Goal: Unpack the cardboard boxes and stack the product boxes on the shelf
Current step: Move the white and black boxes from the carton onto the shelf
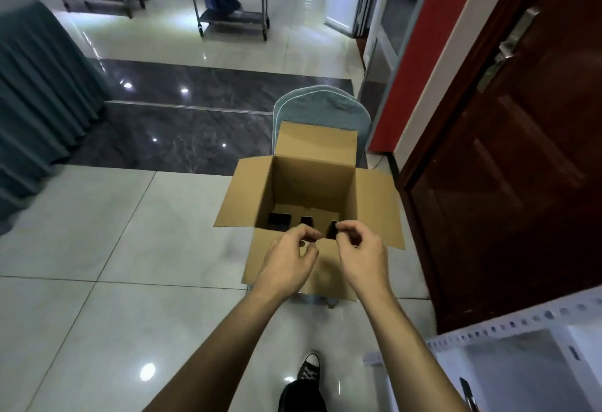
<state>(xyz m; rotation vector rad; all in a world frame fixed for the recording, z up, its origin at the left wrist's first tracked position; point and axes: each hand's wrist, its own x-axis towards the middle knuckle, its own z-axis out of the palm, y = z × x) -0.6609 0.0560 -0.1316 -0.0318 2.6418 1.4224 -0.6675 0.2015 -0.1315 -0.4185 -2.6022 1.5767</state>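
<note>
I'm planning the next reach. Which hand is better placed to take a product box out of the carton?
Probably the right hand: its fingers hover beside a dark product box in the carton.

Both bare forearms reach forward from the bottom of the view and draw toward each other at the wrists. The left hand point(288, 257) is seen from the back, its fingers curled, thumb and forefinger tips close together at the top. The right hand point(360, 250) sits just beside it at the same height, fingers likewise curled inward, thumb and forefinger nearly meeting. The two hands' fingertips almost touch. Whether either pinches anything is unclear.
</note>
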